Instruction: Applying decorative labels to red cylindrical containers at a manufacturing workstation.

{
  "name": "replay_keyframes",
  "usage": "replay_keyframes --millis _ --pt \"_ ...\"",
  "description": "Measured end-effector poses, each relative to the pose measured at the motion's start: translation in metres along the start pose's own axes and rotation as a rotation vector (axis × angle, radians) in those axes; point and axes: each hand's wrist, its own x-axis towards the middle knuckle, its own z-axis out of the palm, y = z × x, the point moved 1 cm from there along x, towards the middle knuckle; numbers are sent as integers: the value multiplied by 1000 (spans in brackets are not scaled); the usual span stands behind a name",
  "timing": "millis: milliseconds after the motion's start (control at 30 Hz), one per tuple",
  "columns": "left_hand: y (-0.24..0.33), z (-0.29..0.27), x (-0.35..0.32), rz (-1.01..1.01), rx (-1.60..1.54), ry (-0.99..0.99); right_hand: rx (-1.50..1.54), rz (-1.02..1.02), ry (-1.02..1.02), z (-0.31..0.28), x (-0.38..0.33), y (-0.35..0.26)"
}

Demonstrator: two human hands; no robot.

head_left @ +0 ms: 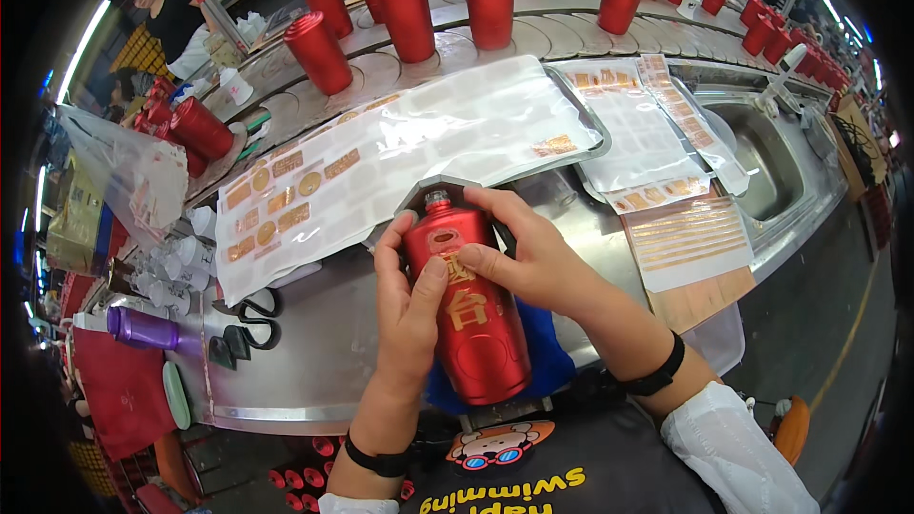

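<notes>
Around the red bottle, 2 half-curled hands grip its upper sides.

The head view looks down from above the shirt and out across the bench — near to the bottle, farther from the conveyor — a wide fisheye, bending straight edges.

Factory workshop: conveyor, rows of red bottles, steel bench
</notes>
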Motion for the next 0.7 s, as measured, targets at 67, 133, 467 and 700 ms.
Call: replay_keyframes --millis 67,133,467,700 --pt "-1 -1 1 -2 -12 -1 65 62 -44 -1 0 -1" --pt "-2 -3 1 -15 -39 2 108 153 -69 -3 1 -2" --pt "-1 -3 0 -5 83 7 68 113 -102 -3 -1 -1" --pt "0 -1 -1 -26 -23 7 238 228 -97 -7 -4 -2"
